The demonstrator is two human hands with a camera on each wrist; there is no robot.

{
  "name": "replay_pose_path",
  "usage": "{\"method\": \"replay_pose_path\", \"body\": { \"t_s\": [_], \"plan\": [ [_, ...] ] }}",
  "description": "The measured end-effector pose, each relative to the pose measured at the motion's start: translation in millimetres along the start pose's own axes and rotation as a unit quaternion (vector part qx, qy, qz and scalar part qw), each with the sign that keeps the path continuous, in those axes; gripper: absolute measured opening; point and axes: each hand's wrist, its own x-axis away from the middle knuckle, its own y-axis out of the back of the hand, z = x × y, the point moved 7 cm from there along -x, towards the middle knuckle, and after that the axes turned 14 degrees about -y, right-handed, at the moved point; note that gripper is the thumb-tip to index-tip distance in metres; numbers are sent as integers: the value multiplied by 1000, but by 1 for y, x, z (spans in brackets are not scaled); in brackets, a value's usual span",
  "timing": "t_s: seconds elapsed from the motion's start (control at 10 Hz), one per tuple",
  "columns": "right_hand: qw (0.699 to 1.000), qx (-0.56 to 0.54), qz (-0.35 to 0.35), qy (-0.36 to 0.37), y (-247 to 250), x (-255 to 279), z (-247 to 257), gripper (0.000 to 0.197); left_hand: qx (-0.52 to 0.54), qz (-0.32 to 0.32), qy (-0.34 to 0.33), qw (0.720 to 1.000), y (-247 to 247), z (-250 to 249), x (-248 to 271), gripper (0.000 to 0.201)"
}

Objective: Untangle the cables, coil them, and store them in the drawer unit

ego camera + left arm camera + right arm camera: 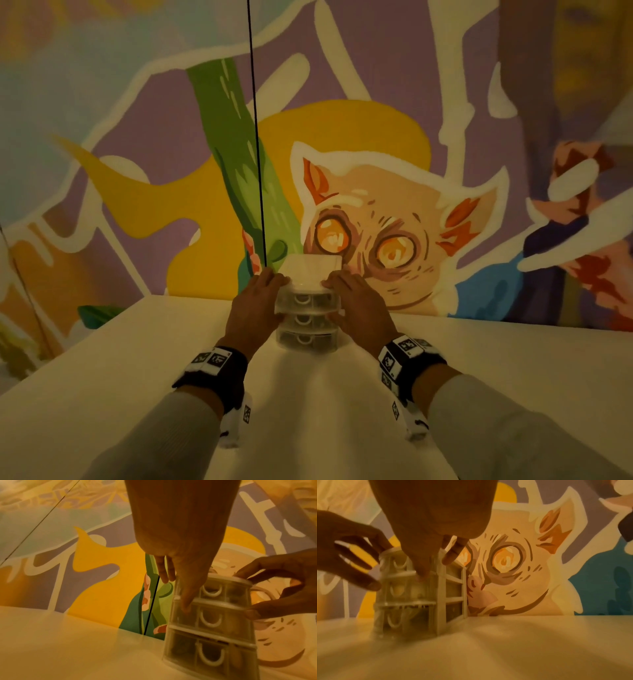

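Note:
A small translucent three-drawer unit [308,323] [214,622] [412,595] stands on the white table [342,394] against the painted wall. Its three drawers with curved white handles sit pushed in. Dark shapes show dimly behind the drawer fronts, and what they are cannot be told. My left hand [260,301] [181,588] clasps the unit's upper left corner, thumb on the front and fingers along the side. My right hand [356,305] [429,561] grips the upper right corner, thumb on the front, fingers over the top edge.
A thin black cord [257,137] [150,608] hangs straight down the mural wall [394,222] just left of the unit. The table's left edge [68,353] runs diagonally. Both wrists carry black bands with marker tags.

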Motion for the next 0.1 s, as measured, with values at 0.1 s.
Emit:
{"method": "replay_pose_path", "body": {
  "t_s": [0.1],
  "plan": [
    [996, -53, 71, -17, 12, -1, -2, 60, -3, 38, 31, 999, 9, -4, 3, 99]
  ]
}}
